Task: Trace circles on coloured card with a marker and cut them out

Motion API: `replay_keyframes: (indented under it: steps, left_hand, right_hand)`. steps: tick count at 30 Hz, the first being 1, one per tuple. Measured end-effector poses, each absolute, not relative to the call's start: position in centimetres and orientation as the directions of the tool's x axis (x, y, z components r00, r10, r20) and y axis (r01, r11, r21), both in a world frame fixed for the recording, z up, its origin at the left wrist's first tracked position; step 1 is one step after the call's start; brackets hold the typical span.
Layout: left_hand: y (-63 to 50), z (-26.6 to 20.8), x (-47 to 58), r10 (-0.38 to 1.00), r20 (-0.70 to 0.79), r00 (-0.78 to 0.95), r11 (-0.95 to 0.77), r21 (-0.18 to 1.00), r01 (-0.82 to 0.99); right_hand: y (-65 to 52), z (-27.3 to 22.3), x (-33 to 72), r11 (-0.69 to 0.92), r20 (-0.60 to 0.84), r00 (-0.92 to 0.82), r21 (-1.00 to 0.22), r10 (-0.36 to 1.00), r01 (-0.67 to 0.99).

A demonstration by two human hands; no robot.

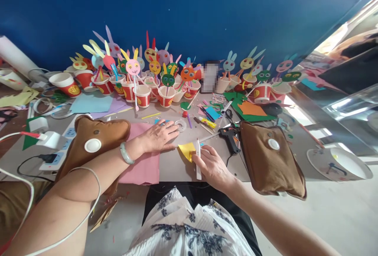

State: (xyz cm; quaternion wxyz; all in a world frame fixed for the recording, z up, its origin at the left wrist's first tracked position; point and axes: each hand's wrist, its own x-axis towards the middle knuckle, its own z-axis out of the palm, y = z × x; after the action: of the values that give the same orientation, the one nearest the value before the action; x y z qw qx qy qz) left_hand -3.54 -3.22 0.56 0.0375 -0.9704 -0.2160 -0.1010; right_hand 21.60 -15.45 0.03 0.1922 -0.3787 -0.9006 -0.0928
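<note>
My left hand lies palm down with its fingers spread, partly over pink paper. Its fingertips are close to a clear ring like a tape roll, and a bit of blue paper shows just beyond the hand. In my right hand, thumb and fingers close around a white marker, held upright in the view with its narrow tip away from me. A small yellow paper piece is beside the marker, at my right thumb; whether the thumb pinches it too is unclear.
A glue gun lies right of my right hand. Brown hot-water bags flank the work area, left and right. Red paper cups with paper rabbit faces line the wall. A power strip with cables is at left.
</note>
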Motion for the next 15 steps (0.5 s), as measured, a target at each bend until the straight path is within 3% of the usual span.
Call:
replay_keyframes:
  steps: [4,7,15]
  left_hand:
    - [-3.0,0.3,-3.7,0.481,0.252,0.840,-0.848,-0.110,0.519]
    - [-3.1,0.8,-3.7,0.460,0.290,0.839,-0.855,-0.112,0.507]
    - [-4.7,1.8,-3.2,0.133,0.233,0.963,-0.990,0.075,0.118]
  right_hand:
    - [-15.0,0.0,21.5,0.672,0.396,-0.615,-0.005,0.681,0.741]
    - [-14.7,0.0,21.2,0.648,0.382,-0.596,-0.012,0.707,0.761]
    - [-14.7,-0.3,21.3,0.609,0.332,-0.552,-0.094,0.765,0.788]
